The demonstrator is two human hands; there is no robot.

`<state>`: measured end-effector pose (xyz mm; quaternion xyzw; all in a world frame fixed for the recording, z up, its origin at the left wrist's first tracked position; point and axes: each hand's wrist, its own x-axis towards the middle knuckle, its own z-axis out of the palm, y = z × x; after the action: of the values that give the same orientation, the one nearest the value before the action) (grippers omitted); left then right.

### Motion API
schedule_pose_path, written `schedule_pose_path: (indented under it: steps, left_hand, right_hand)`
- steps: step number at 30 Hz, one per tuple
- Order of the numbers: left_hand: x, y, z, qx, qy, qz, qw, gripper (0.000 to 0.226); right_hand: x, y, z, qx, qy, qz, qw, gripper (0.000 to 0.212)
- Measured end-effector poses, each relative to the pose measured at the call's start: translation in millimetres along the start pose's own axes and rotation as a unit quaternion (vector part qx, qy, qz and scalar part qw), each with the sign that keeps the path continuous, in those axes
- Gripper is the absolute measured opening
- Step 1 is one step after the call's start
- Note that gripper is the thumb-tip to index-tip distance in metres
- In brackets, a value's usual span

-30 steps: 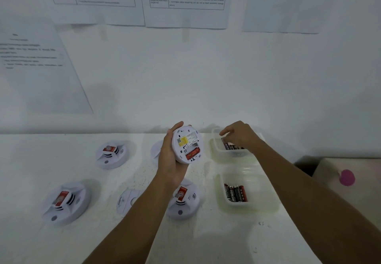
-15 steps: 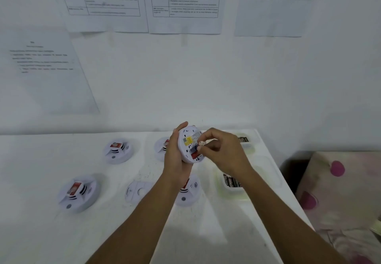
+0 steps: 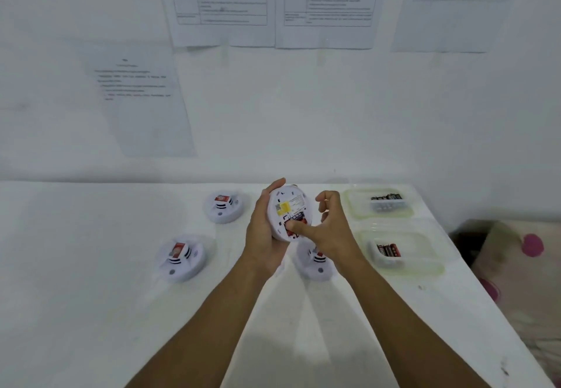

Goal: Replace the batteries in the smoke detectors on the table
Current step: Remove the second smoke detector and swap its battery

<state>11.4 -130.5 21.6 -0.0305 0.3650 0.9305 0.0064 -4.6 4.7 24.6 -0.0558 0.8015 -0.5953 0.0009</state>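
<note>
The white table [image 3: 76,266] bears three smoke detectors [image 3: 224,207] and two tubs [image 3: 349,209] of batteries [image 3: 386,197].

You have four detectors in view: the held detector [image 3: 287,205], far detector [image 3: 224,207], left detector [image 3: 180,257] and near detector [image 3: 315,263]. Two tubs, far tub [image 3: 352,205] and near tub [image 3: 425,269], each hold batteries [image 3: 386,197] too blurred to count. Four sheets [image 3: 142,99] hang above.

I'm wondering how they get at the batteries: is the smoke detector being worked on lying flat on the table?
No, the left hand holds the smoke detector up off the table, its back facing the camera.
</note>
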Motion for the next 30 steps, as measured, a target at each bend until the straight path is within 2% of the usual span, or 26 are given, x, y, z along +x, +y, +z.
schedule_pose_path:
  steps: [4, 7, 9, 11, 13, 16, 22, 24, 26, 28, 29, 30]
  left_hand:
    - [-6.1, 25.1, -19.3, 0.038, -0.01, 0.004, 0.999, 0.044]
    - [-9.2, 45.2, -46.9, 0.041, 0.006, 0.024, 0.999, 0.048]
    - [-10.4, 57.1, -67.8, 0.032, 0.027, 0.029, 0.999, 0.045]
    - [-12.3, 65.1, -82.9, 0.024, 0.036, 0.022, 0.999, 0.042]
    - [-14.6, 70.1, -91.6, 0.019, 0.032, 0.013, 0.999, 0.038]
    - [-17.3, 75.6, -101.2, 0.023, 0.026, 0.008, 0.999, 0.035]
    - [-21.3, 81.8, -115.6, 0.032, 0.013, -0.002, 0.999, 0.037]
    - [-22.6, 83.3, -115.3, 0.032, 0.007, -0.004, 0.999, 0.036]
    - [-22.3, 85.0, -114.2, 0.028, 0.004, -0.003, 1.0, 0.035]
    - [-21.2, 85.1, -112.2, 0.018, 0.003, 0.002, 1.0, 0.038]
    - [-20.6, 83.9, -110.4, 0.013, 0.003, 0.005, 1.0, 0.039]
    - [-19.4, 81.4, -108.7, 0.009, 0.005, 0.005, 1.0, 0.04]
  right_hand:
    - [2.0, -5.0, 26.0, -0.042, -0.009, -0.049, 0.998, 0.066]
    - [2.4, 1.1, 37.9, -0.113, -0.013, -0.113, 0.987, 0.046]
    - [4.6, 10.1, 43.5, -0.262, -0.07, -0.149, 0.951, 0.041]
    - [6.0, 18.4, 53.7, -0.403, -0.157, -0.165, 0.886, 0.049]
    - [5.6, 22.9, 66.7, -0.459, -0.211, -0.157, 0.849, 0.061]
    - [2.5, 21.5, 78.2, -0.471, -0.224, -0.142, 0.841, 0.069]
    - [-7.3, 14.4, 81.9, -0.48, -0.201, -0.147, 0.841, 0.064]
    - [-12.4, 10.7, 80.1, -0.445, -0.191, -0.129, 0.866, 0.067]
    - [-17.4, 4.9, 73.3, -0.331, -0.153, -0.084, 0.927, 0.065]
    - [-19.8, -1.5, 62.8, -0.154, -0.076, -0.022, 0.985, 0.05]
    - [-21.2, -5.1, 57.2, -0.029, -0.045, 0.018, 0.998, 0.038]
    - [-22.7, -9.7, 52.6, 0.096, -0.029, 0.056, 0.993, 0.03]
